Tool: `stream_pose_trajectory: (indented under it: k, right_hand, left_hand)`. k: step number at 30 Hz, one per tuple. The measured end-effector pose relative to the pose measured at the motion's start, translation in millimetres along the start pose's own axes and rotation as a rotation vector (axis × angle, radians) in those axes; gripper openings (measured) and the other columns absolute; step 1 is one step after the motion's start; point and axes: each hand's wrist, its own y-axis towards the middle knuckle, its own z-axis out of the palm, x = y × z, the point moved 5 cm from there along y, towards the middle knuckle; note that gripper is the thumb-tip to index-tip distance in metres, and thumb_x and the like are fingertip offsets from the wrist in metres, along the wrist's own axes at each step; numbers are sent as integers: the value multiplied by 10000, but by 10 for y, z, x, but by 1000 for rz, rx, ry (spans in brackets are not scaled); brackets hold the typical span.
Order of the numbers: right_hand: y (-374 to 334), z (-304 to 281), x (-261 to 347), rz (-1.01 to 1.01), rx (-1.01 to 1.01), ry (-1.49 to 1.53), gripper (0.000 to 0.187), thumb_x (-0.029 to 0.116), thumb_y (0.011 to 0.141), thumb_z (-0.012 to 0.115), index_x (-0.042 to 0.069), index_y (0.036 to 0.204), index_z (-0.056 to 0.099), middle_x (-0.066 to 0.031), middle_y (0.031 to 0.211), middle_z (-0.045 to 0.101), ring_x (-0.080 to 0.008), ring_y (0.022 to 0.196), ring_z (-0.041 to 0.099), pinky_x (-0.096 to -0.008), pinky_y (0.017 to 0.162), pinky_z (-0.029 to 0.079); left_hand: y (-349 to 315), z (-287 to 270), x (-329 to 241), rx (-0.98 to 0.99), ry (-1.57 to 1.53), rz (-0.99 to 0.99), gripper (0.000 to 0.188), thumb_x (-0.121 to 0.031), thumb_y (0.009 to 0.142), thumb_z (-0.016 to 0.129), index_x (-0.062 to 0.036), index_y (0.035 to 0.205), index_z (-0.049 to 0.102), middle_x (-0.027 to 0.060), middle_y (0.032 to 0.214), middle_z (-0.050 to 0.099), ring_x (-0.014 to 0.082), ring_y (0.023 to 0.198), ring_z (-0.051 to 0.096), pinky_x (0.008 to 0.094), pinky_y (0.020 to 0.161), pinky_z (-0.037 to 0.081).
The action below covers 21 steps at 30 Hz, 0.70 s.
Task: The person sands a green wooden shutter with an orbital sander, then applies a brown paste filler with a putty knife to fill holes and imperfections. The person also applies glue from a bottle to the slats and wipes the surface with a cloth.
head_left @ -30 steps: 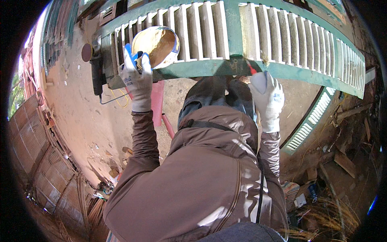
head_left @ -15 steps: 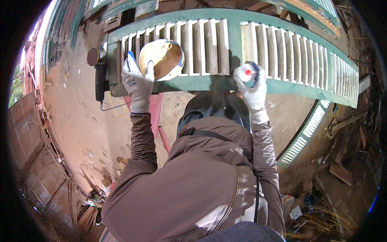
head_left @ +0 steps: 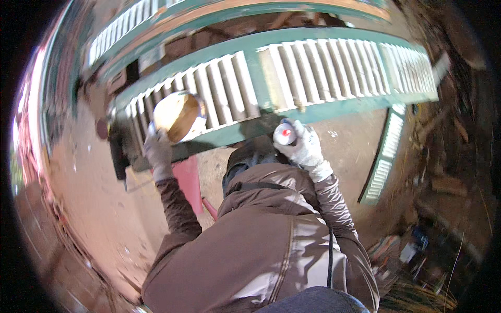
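My gloved left hand (head_left: 158,151) is closed on the near left rim of a round tub (head_left: 182,116). The tub is tilted, with its yellowish-brown inside showing. Under it lies a long green louvered shutter (head_left: 209,145) with white and bare-wood slats. At the shutter's near edge, my gloved right hand (head_left: 307,148) is wrapped round a small white bottle (head_left: 284,134) with a red tip. The tip faces up at me. Motion blur smears the left fingers and the tub's contents.
A dark power tool (head_left: 119,157) with a round disc sits by the shutter's left end, its cord trailing. A pink plastic piece (head_left: 191,182) stands below the shutter. Another louvered panel (head_left: 383,156) lies on the ground to the right, and more green frames (head_left: 219,9) lie beyond.
The view has swung, so the shutter looks more slanted. In the picture, both hands sit lower and farther left, still holding the tub and the bottle.
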Motion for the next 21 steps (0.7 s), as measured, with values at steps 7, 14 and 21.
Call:
stream_pose_trajectory:
  k: [7, 14, 21]
  right_hand:
    - [-414, -385, -512, 126, -137, 20, 647, 353, 751, 838, 89, 1299, 618, -153, 1131, 694, -357, 1059, 656, -458, 918, 487]
    - [-892, -981, -1262, 287, -374, 119, 672, 292, 721, 871, 66, 1303, 622, -159, 1171, 694, -356, 1095, 657, -444, 974, 488]
    - [-1643, -1871, -2412, 415, -520, 102, 669, 300, 710, 891, 51, 1276, 635, -156, 1153, 715, -349, 1066, 684, -434, 958, 514]
  left_hand:
    - [76, 90, -1119, 18, -280, 18, 422, -86, 968, 567, 3, 1380, 585, 197, 1185, 717, 280, 989, 723, 379, 828, 581]
    - [5, 895, -2921, 168, -463, 459, 692, -119, 958, 624, -26, 1576, 327, 216, 1489, 518, 307, 1283, 587, 409, 1061, 481]
    - [-827, 1884, -4791, 307, -359, 520, 876, -172, 944, 670, -7, 1622, 140, 253, 1577, 383, 340, 1404, 464, 407, 1149, 399]
